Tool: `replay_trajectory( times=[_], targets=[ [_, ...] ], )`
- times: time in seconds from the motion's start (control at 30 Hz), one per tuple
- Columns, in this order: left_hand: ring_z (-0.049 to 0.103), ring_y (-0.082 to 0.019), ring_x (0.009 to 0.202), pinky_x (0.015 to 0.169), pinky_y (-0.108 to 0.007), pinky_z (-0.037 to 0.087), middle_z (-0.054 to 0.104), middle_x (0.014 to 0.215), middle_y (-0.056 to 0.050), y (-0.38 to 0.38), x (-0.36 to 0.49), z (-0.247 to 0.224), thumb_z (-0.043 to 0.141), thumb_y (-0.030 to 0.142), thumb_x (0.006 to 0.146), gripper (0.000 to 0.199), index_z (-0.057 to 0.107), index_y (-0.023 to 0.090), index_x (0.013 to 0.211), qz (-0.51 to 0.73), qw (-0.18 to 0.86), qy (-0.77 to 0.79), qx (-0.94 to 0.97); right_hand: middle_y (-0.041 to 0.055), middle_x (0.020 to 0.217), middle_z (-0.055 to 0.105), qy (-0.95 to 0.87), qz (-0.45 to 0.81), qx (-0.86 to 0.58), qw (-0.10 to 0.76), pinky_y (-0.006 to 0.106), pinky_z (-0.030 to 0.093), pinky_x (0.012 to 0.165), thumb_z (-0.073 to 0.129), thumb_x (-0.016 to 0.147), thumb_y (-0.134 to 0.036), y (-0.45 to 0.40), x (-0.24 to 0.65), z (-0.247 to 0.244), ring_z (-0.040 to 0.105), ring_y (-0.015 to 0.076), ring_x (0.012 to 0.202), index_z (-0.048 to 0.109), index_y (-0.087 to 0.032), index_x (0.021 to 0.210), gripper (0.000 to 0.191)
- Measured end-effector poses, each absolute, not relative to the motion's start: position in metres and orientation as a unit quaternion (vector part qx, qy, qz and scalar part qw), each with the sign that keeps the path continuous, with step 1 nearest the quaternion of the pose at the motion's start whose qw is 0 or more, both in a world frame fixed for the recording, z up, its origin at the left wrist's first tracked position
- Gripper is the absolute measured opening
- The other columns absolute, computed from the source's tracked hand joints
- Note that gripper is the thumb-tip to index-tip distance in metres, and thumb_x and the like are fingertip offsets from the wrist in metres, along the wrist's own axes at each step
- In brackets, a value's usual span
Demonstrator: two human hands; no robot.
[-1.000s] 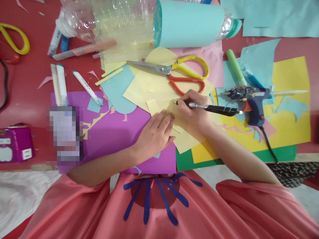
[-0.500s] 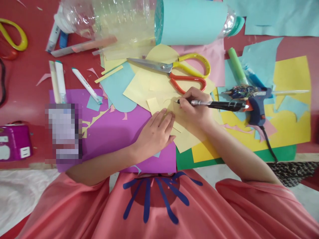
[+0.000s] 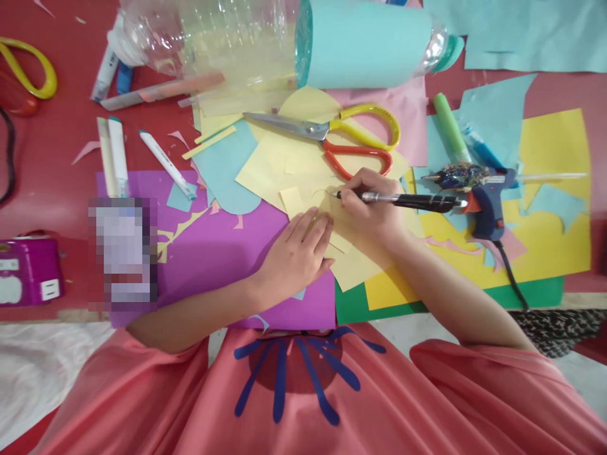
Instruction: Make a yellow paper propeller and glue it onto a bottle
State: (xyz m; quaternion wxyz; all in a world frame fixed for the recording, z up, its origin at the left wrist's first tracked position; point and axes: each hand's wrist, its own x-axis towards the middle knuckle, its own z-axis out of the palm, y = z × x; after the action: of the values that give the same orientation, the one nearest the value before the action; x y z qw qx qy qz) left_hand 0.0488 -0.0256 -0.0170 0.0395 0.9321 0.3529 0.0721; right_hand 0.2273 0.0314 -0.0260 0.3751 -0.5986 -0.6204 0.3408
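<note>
My right hand is closed around a black pen, its tip on a small pale yellow paper piece that bears a thin curved line. Flat beside it, my left hand presses the lower edge of that paper with fingers stretched out. Larger pale yellow sheets lie beneath. Just above my hands rest scissors with one yellow and one red handle, blades to the left.
A bottle wrapped in light blue paper and a clear plastic bottle lie at the back. To the right is a glue gun on yellow paper. Markers, purple paper and a blurred-out object are at left.
My hands, the pen and the paper look almost unmoved. The camera view has shifted very slightly.
</note>
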Motion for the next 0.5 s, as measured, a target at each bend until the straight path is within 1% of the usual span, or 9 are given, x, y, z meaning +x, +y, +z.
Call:
replay_trajectory(
  times=[0.1, 0.2, 0.3, 0.37, 0.43, 0.5],
  targets=[
    [0.062, -0.036, 0.129, 0.11, -0.046, 0.052, 0.067, 0.132, -0.022, -0.026, 0.049, -0.017, 0.058, 0.031, 0.097, 0.052, 0.055, -0.004, 0.136, 0.067, 0.038, 0.352, 0.933, -0.0047, 0.052, 0.049, -0.615, 0.348, -0.599, 0.377, 0.025, 0.034, 0.047, 0.056, 0.07, -0.015, 0.032, 0.226, -0.026, 0.04, 0.0088, 0.047, 0.046, -0.023, 0.06, 0.017],
    [0.061, -0.036, 0.131, 0.11, -0.047, 0.052, 0.067, 0.132, -0.024, -0.026, 0.049, -0.017, 0.057, 0.03, 0.097, 0.053, 0.053, -0.005, 0.137, 0.078, 0.042, 0.35, 0.933, -0.006, 0.052, 0.047, -0.619, 0.36, -0.586, 0.38, 0.025, 0.035, 0.048, 0.056, 0.07, -0.01, 0.032, 0.229, -0.027, 0.04, 0.0085, 0.047, 0.046, -0.023, 0.06, 0.019],
    [0.059, -0.035, 0.133, 0.112, -0.047, 0.05, 0.066, 0.133, -0.024, -0.027, 0.049, -0.017, 0.055, 0.031, 0.098, 0.053, 0.053, -0.004, 0.138, 0.074, 0.042, 0.353, 0.932, -0.0057, 0.053, 0.05, -0.621, 0.377, -0.564, 0.392, 0.025, 0.036, 0.048, 0.057, 0.073, -0.008, 0.031, 0.234, -0.029, 0.044, 0.0085, 0.048, 0.045, -0.023, 0.061, 0.023],
    [0.058, -0.034, 0.134, 0.113, -0.046, 0.048, 0.066, 0.134, -0.023, -0.026, 0.048, -0.017, 0.053, 0.031, 0.099, 0.053, 0.052, -0.003, 0.139, 0.061, 0.046, 0.356, 0.931, -0.0051, 0.055, 0.055, -0.609, 0.398, -0.548, 0.413, 0.025, 0.039, 0.047, 0.059, 0.08, -0.013, 0.03, 0.237, -0.03, 0.048, 0.0087, 0.047, 0.051, -0.023, 0.065, 0.02],
    [0.057, -0.034, 0.135, 0.114, -0.048, 0.046, 0.065, 0.135, -0.022, -0.025, 0.048, -0.017, 0.052, 0.031, 0.099, 0.052, 0.052, -0.002, 0.14, 0.053, 0.054, 0.357, 0.931, -0.0037, 0.061, 0.062, -0.588, 0.418, -0.537, 0.437, 0.024, 0.044, 0.045, 0.059, 0.089, -0.021, 0.027, 0.237, -0.032, 0.055, 0.0093, 0.047, 0.061, -0.023, 0.078, 0.011],
    [0.056, -0.034, 0.136, 0.116, -0.049, 0.044, 0.064, 0.137, -0.022, -0.025, 0.047, -0.016, 0.051, 0.031, 0.1, 0.052, 0.052, 0.0, 0.141, 0.048, 0.065, 0.359, 0.93, -0.0021, 0.069, 0.068, -0.57, 0.429, -0.536, 0.451, 0.023, 0.05, 0.046, 0.059, 0.094, -0.031, 0.025, 0.235, -0.032, 0.063, 0.0101, 0.052, 0.067, -0.024, 0.09, 0.012]
  ],
)
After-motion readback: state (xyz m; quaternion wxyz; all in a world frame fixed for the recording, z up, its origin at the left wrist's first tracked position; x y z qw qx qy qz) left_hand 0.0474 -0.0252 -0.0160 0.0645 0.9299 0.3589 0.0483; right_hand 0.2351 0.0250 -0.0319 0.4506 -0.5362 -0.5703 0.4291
